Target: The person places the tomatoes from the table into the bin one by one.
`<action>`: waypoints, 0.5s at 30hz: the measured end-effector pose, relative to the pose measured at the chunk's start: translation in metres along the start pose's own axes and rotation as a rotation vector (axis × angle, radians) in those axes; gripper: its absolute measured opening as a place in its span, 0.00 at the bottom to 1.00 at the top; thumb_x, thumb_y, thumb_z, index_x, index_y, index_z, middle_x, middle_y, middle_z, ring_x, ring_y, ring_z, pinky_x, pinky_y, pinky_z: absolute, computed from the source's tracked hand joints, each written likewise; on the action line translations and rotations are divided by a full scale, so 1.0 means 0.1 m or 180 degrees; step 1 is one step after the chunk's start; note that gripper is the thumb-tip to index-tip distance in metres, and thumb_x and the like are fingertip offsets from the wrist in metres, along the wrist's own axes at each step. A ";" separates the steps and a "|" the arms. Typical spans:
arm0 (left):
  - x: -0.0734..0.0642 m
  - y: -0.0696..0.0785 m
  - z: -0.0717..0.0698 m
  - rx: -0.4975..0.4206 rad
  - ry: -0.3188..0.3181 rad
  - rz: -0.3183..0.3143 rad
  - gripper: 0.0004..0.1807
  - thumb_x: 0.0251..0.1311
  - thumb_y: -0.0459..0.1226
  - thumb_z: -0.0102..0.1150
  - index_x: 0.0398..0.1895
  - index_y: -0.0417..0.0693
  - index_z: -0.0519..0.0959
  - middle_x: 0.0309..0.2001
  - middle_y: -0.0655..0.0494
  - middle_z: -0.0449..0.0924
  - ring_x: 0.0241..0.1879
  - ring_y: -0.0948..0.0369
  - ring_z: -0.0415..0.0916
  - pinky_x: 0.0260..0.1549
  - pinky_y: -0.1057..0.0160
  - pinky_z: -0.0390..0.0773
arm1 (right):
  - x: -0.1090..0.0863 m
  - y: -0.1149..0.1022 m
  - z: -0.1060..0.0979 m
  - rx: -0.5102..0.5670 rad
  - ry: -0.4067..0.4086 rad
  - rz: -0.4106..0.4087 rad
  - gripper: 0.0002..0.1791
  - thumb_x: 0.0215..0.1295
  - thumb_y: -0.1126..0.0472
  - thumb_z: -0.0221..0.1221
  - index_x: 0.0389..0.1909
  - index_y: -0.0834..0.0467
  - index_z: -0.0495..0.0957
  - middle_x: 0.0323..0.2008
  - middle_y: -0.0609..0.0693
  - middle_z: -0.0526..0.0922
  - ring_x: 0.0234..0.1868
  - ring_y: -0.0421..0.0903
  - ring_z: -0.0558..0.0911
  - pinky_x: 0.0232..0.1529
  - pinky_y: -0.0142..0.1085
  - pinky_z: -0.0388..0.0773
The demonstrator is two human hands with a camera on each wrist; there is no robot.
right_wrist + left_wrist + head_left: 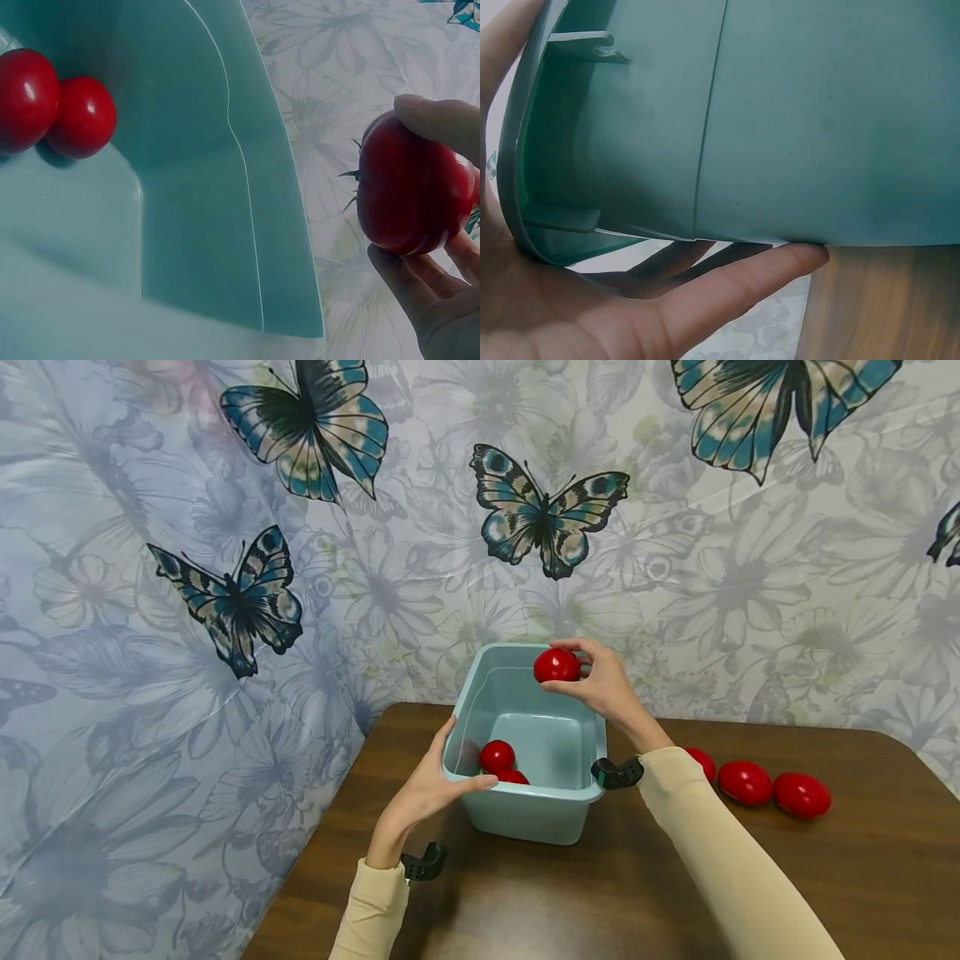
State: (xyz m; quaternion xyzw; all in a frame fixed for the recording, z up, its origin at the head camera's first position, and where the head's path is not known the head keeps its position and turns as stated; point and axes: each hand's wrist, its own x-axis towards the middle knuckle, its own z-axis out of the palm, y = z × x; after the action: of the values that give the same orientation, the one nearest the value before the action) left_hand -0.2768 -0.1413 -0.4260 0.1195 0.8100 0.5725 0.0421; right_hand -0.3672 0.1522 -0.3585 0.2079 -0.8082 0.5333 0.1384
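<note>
A light blue-green plastic bin (525, 818) stands on the table with its open top facing up. My left hand (426, 792) holds it by the near left corner, thumb at the front rim and fingers along the left side. Above the far right part of the bin, my right hand (604, 687) grips a red tomato (557, 666) between thumb and fingers. The right wrist view shows green leaf tips on this tomato (412, 187). Two more tomatoes (497, 757) lie at the bin's near left, one partly hidden by the front rim.
Right of the bin, three red tomatoes (745, 782) lie in a row on the brown wooden table (570, 906), one partly covered by my right sleeve. A cloth printed with butterflies and flowers (420, 568) hangs behind and to the left of the table.
</note>
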 end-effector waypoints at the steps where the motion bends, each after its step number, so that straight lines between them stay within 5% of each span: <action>1: 0.00 0.00 0.00 0.0008 0.0012 -0.0008 0.64 0.56 0.50 0.79 0.86 0.57 0.42 0.81 0.44 0.54 0.74 0.41 0.63 0.68 0.37 0.70 | 0.00 0.00 0.00 0.0011 -0.0025 0.0000 0.33 0.59 0.67 0.76 0.66 0.63 0.77 0.63 0.63 0.77 0.56 0.65 0.81 0.55 0.56 0.83; 15: 0.01 0.01 0.01 0.0016 0.0021 -0.0002 0.64 0.56 0.49 0.79 0.86 0.57 0.43 0.80 0.45 0.55 0.73 0.41 0.63 0.68 0.38 0.70 | 0.08 -0.09 -0.03 0.0342 0.0011 -0.0144 0.31 0.61 0.69 0.74 0.65 0.66 0.76 0.63 0.63 0.78 0.64 0.63 0.79 0.68 0.55 0.74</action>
State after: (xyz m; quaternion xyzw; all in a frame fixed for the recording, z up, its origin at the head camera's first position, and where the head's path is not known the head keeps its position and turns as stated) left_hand -0.2774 -0.1395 -0.4253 0.1175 0.8116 0.5709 0.0394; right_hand -0.3703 0.1504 -0.3468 0.2323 -0.7733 0.5730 0.1404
